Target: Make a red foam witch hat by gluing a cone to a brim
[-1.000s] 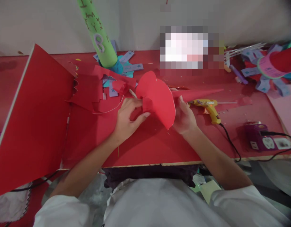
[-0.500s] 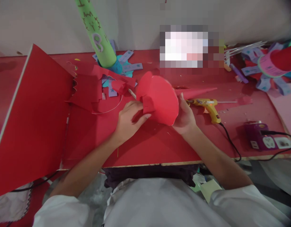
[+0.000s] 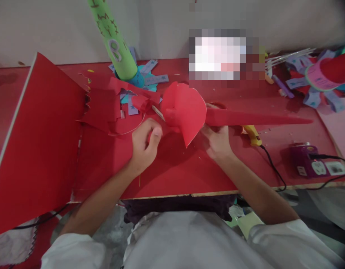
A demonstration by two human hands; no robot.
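Observation:
A red paper piece (image 3: 190, 108) with a rounded, pointed guard and a long tapering blade (image 3: 259, 116) is held over the middle of the table. My right hand (image 3: 217, 142) grips it from below, just right of the guard, its fingers partly hidden behind the paper. To the left of the guard is my left hand (image 3: 147, 144), its fingers curled in, apart from the paper, with nothing visible in it. The blade covers most of a yellow glue gun (image 3: 253, 136).
Cut red paper (image 3: 102, 101) and a green lettered tube (image 3: 119, 56) stand at the back left. A tall red board (image 3: 40, 145) rises at the left. A purple power socket (image 3: 304, 160) and a strip-trimmed pink ring (image 3: 319, 76) are at the right.
My left hand has let go of the red piece and moved left and slightly down. The piece has turned, so its blade now reaches farther right, over the glue gun.

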